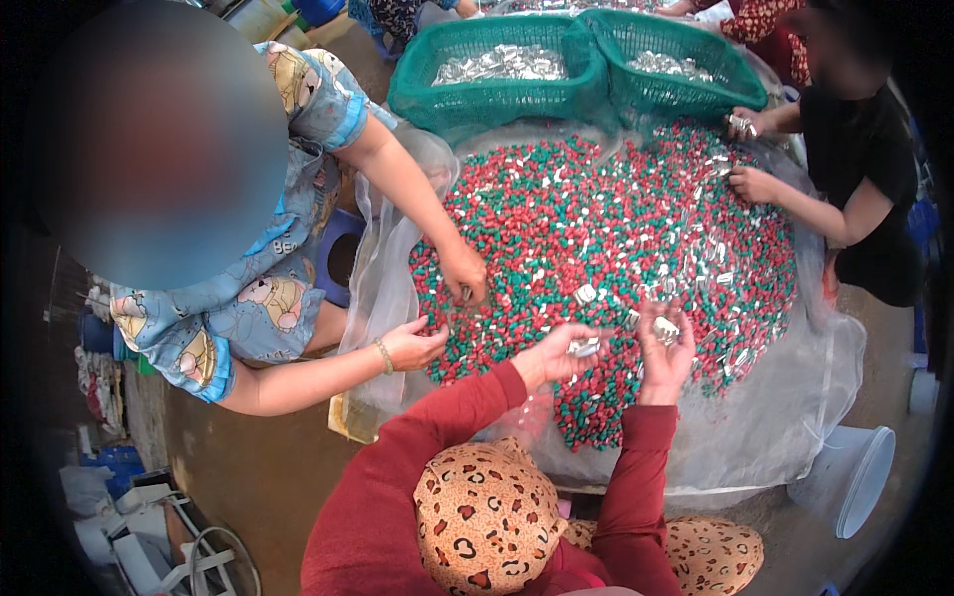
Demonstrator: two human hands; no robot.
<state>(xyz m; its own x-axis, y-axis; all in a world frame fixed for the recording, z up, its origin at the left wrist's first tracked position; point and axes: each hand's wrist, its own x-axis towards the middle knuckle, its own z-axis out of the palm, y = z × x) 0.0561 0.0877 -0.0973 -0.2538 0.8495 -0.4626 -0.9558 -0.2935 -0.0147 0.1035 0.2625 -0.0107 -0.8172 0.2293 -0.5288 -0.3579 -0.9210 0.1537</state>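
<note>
I can see two hands in red sleeves working over one big pile of tiny red, green and white bits [556, 219]. The left hand [561, 356] is half curled, and its fingertips pinch a shiny silver piece [584, 348] just above the pile. The right hand [664, 370] points up with its fingers bent in around another silver piece [665, 329]. Those fingers are blurry, so I can't tell if there is more than one in there. Lots more silver ones lie in the pile, too many to count. The pile sits on a see-through net sheet [795, 387]. Behind it stand two green baskets [497, 101], side by side, each with silver pieces inside. One co-worker in blue [283, 308] reaches in from the left, one in black [863, 189] from the right. One pale bucket [845, 482] is near the sheet's right corner.
</note>
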